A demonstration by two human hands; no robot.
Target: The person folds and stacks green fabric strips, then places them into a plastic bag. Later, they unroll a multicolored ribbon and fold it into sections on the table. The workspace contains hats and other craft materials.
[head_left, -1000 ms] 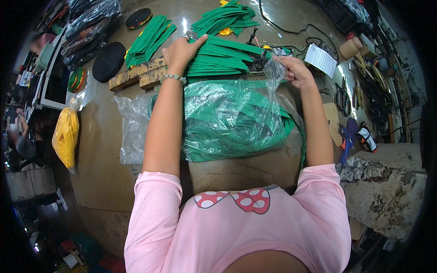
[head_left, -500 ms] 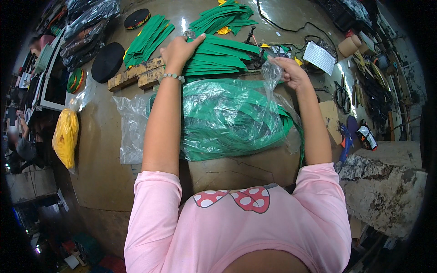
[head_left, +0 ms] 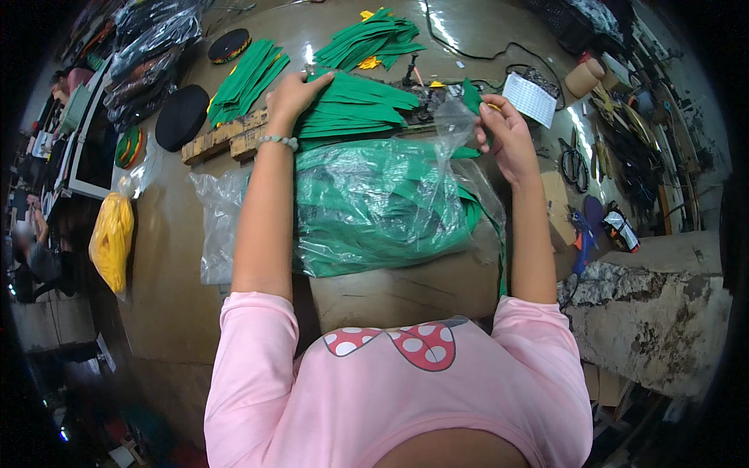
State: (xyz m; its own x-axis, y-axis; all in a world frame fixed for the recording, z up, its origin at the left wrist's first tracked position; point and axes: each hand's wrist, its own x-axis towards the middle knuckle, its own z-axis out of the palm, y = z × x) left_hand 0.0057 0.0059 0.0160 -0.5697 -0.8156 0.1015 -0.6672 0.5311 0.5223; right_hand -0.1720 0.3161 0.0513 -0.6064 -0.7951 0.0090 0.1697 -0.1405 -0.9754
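My left hand (head_left: 294, 103), with a bead bracelet at the wrist, grips the left end of a bundle of green fabric strips (head_left: 355, 104), thumb laid over the top. At the right, my right hand (head_left: 509, 139) has its thumb and forefinger closed on a green strip (head_left: 471, 97) with a bit of yellow at the fingertips. A clear plastic bag (head_left: 451, 125) rises beside those fingers. Its lower part lies across the table in front of me, full of green strips (head_left: 374, 203). One long strip hangs from the bag's right end towards my body.
Behind the bundle lie two more piles of green strips (head_left: 248, 82) (head_left: 368, 40). Wooden blocks (head_left: 222, 139), a black roll (head_left: 182, 111) and a bagged yellow bundle (head_left: 111, 242) are at the left. Scissors (head_left: 574, 165), a paper sheet (head_left: 530, 100) and blue-handled cutters (head_left: 583, 238) lie right.
My right hand has let go of the bag's upper edge and now pinches a green strip. My left hand still holds the bundle; the view has shifted slightly.
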